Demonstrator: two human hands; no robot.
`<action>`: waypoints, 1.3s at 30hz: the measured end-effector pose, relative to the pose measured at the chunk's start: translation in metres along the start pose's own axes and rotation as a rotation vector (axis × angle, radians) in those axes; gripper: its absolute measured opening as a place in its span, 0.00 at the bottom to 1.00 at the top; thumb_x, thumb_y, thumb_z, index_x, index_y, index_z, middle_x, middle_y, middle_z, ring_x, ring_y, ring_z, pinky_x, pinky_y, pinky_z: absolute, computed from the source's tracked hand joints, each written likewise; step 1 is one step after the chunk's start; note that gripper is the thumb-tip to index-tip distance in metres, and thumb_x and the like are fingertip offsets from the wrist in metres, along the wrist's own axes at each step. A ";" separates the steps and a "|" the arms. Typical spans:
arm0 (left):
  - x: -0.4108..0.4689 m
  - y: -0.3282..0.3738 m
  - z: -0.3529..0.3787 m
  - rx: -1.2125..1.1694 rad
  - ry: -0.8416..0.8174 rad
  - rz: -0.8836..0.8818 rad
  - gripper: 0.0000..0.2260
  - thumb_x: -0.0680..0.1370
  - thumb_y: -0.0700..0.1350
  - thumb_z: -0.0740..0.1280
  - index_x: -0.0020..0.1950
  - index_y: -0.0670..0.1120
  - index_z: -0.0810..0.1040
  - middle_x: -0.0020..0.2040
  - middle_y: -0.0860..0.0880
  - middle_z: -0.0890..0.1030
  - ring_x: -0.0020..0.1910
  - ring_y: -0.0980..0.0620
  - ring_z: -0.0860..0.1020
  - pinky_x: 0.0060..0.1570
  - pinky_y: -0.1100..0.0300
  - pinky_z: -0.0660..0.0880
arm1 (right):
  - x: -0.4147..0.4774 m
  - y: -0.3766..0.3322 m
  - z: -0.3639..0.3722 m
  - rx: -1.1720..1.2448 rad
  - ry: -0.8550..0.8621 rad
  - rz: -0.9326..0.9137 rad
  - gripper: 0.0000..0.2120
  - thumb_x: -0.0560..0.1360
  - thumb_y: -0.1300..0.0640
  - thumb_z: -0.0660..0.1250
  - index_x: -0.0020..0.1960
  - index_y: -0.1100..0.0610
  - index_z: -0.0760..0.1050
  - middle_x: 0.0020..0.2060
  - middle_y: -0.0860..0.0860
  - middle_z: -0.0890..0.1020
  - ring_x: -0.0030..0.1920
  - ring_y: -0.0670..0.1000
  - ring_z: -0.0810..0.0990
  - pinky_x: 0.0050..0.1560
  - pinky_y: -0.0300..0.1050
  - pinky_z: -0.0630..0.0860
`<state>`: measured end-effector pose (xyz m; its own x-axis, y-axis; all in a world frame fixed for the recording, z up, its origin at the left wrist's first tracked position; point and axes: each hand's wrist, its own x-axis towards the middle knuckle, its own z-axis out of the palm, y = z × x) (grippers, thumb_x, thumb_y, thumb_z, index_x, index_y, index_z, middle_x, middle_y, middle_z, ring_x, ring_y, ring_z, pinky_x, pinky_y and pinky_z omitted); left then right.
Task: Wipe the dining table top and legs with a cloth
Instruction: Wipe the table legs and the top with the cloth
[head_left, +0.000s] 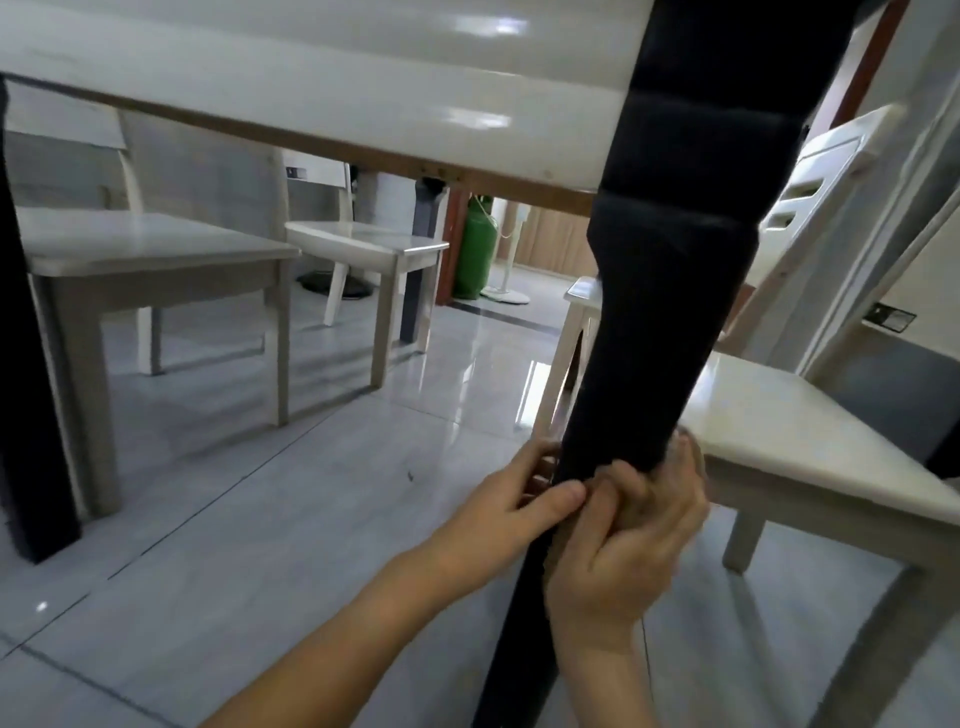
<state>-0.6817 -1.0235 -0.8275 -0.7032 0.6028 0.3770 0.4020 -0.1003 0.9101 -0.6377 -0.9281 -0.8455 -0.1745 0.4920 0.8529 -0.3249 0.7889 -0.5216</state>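
Leg (670, 322): black, turned profile with ridges near the top. In this low view its long axis runs from upper right to lower centre. The upper end meets the tabletop (311, 78); the lower end leaves the frame at the bottom edge.

Hands: both are on the lower part of the leg, touching each other.
- Left hand (498, 512): wrapped round the leg from the left. The thumb lies across the near face and the fingers (540, 467) show behind it.
- Right hand (623, 556): curled round the leg from the right, just below and beside the left thumb. Its fingertips are motion-blurred at the leg's right edge.

Cloth: cannot be made out with certainty. Cannot tell whether it sits under the right hand.

Tabletop: white and glossy, seen from below its edge, spanning the top of the frame. A second black leg (21, 364) stands at far left.

Surroundings:
- White chair (779, 415) just right of the gripped leg.
- Two more white chairs (156, 249) and (374, 244) on the far side.
- Grey tiled floor (234, 545), reflective.
- Green cylinder (478, 249) in the background, with a white stand (506, 293) beside it.
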 end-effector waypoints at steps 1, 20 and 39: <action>-0.004 -0.001 0.002 0.019 -0.004 -0.017 0.23 0.74 0.61 0.64 0.67 0.55 0.70 0.59 0.52 0.80 0.59 0.56 0.79 0.62 0.54 0.76 | -0.027 0.016 -0.004 -0.027 -0.040 0.016 0.29 0.80 0.42 0.55 0.76 0.56 0.61 0.72 0.56 0.67 0.70 0.56 0.68 0.65 0.43 0.72; 0.006 -0.003 -0.009 0.120 -0.050 -0.039 0.27 0.70 0.63 0.68 0.66 0.56 0.72 0.59 0.53 0.81 0.57 0.57 0.80 0.61 0.55 0.76 | 0.080 -0.044 0.004 0.047 0.043 -0.045 0.35 0.77 0.41 0.62 0.76 0.60 0.59 0.71 0.56 0.65 0.71 0.46 0.66 0.66 0.30 0.66; 0.010 0.000 -0.017 -0.020 -0.074 -0.167 0.26 0.65 0.59 0.74 0.62 0.59 0.78 0.59 0.48 0.82 0.59 0.51 0.80 0.63 0.53 0.75 | 0.187 -0.103 0.004 0.185 0.065 0.023 0.21 0.78 0.39 0.61 0.63 0.53 0.73 0.55 0.47 0.80 0.56 0.42 0.78 0.61 0.44 0.75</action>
<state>-0.6987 -1.0314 -0.8209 -0.7138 0.6690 0.2073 0.2709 -0.0092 0.9626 -0.6405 -0.9187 -0.6322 -0.1254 0.5366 0.8345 -0.4879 0.6990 -0.5228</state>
